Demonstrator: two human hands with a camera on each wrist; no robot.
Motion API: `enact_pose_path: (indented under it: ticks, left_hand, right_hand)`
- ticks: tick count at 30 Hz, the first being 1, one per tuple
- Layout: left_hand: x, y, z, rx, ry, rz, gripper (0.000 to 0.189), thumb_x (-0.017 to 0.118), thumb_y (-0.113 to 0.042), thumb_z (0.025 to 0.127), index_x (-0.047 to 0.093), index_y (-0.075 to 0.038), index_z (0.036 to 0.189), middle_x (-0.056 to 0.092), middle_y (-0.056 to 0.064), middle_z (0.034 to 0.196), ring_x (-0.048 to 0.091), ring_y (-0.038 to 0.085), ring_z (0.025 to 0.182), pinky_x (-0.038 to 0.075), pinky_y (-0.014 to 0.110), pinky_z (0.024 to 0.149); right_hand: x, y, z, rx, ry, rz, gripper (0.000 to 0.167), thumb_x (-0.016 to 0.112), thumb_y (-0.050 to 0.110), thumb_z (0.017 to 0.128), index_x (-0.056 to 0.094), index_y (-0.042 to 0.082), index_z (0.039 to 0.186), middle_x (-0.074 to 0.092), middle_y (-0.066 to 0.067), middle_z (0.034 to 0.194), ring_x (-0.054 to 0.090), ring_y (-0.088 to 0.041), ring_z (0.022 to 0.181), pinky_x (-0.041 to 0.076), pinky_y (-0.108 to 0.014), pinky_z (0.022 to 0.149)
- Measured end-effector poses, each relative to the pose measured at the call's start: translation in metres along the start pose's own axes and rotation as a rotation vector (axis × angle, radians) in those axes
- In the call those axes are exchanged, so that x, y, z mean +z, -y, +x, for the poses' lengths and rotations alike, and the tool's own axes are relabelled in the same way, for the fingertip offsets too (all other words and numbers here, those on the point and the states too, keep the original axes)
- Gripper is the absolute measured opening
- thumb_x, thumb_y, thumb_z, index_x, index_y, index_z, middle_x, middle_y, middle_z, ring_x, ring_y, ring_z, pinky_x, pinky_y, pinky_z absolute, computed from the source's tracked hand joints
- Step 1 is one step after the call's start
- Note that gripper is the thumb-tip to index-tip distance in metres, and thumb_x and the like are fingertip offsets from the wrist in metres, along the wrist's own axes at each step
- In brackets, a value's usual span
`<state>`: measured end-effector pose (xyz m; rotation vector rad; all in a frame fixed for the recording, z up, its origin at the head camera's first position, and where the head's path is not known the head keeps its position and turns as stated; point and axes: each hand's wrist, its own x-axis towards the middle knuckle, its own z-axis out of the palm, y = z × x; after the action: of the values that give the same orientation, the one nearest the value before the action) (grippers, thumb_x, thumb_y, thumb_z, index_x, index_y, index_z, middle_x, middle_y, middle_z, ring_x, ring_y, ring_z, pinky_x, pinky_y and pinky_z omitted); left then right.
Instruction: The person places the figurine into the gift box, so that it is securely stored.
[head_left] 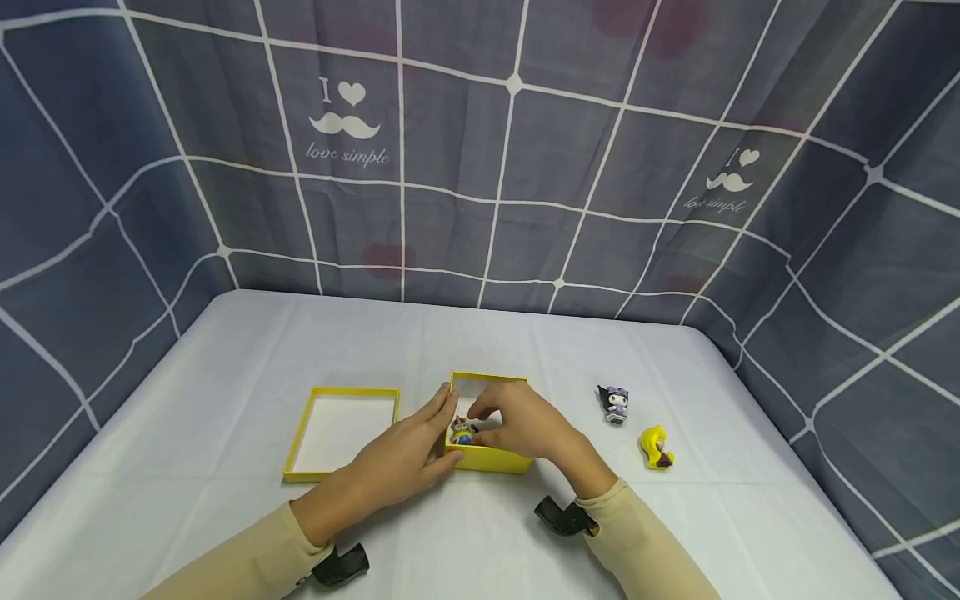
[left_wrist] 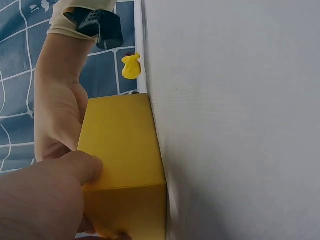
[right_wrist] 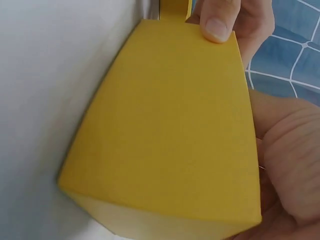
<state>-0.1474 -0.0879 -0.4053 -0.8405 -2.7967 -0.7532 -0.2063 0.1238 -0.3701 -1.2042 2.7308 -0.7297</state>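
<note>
An open yellow box with a white inside stands on the table in the head view. My left hand holds its left end, thumb on the front face near the corner and fingers along the side. My right hand reaches over the front wall into the box. Its thumb and index finger are curled at a small figurine with a brown head and yellow-and-blue body, in the box's left part. The right wrist view shows mainly the box's front face; the fingertips inside are hidden there.
A shallow yellow-rimmed lid lies left of the box, white inside up. On the right are a black, white and purple figurine and a yellow figurine with a dark brown part. Gridded cloth walls surround the white table.
</note>
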Motion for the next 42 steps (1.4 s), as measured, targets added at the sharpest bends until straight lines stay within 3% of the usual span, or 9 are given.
enact_pose_path:
  ticks: [7,16,36,42]
  left_hand:
    - [0.000,0.000,0.000,-0.010,0.000,0.005,0.078,0.065,-0.039,0.093,0.031,0.000,0.151,0.022,0.016,0.158,0.048,0.025,0.128,0.046,0.040,0.097]
    - [-0.001,0.000,0.000,-0.016,0.006,-0.001,0.077,0.062,-0.042,0.094,0.030,-0.001,0.152,0.022,0.015,0.158,0.045,0.026,0.131,0.044,0.040,0.100]
    - [-0.001,-0.002,0.000,-0.018,0.007,-0.013,0.077,0.062,-0.041,0.094,0.030,-0.001,0.152,0.022,0.015,0.158,0.043,0.025,0.133,0.042,0.040,0.102]
    - [-0.001,-0.002,-0.001,-0.024,0.007,-0.013,0.078,0.063,-0.040,0.094,0.030,-0.001,0.152,0.021,0.014,0.159,0.044,0.026,0.132,0.042,0.040,0.102]
  right_hand:
    - [-0.002,0.002,-0.017,0.005,-0.135,-0.017,0.027,0.080,0.013,0.080,0.073,0.008,0.106,0.071,0.002,0.104,0.065,-0.013,0.099,0.052,-0.035,0.086]
    - [-0.006,0.003,-0.039,-0.001,-0.231,-0.070,0.027,0.080,0.015,0.080,0.073,0.010,0.105,0.069,0.005,0.106,0.063,-0.012,0.100,0.051,-0.035,0.087]
    - [-0.014,-0.016,-0.075,0.011,-0.347,-0.070,0.037,0.083,0.017,0.077,0.071,0.015,0.112,0.066,0.011,0.114,0.061,-0.010,0.109,0.050,-0.037,0.092]
    - [-0.018,-0.024,-0.083,-0.021,-0.363,-0.036,0.042,0.084,0.017,0.076,0.069,0.017,0.115,0.066,0.008,0.116,0.061,-0.013,0.110,0.050,-0.039,0.092]
